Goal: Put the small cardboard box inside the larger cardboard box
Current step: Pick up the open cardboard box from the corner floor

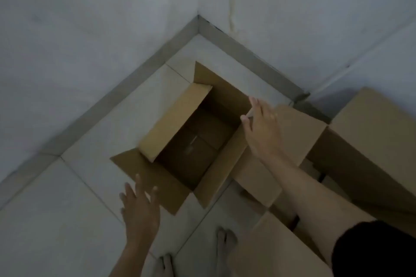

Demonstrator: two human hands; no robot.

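Note:
A large open cardboard box [175, 117] stands on the tiled floor in the room's corner, its flaps spread outward. Deep inside it lies a smaller closed cardboard box [198, 141], dark in shadow, with a faint strip of tape on top. My left hand [140, 211] hovers with fingers spread just above the near flap, holding nothing. My right hand [262, 128] reaches over the box's right side, fingers apart, its fingertips at the edge of the right flap.
More cardboard boxes [371, 132] crowd the right side, another one [279, 249] at the bottom right. Two white walls [90, 29] meet behind the box with a grey skirting. My bare feet [225, 240] stand on the floor tiles below the box.

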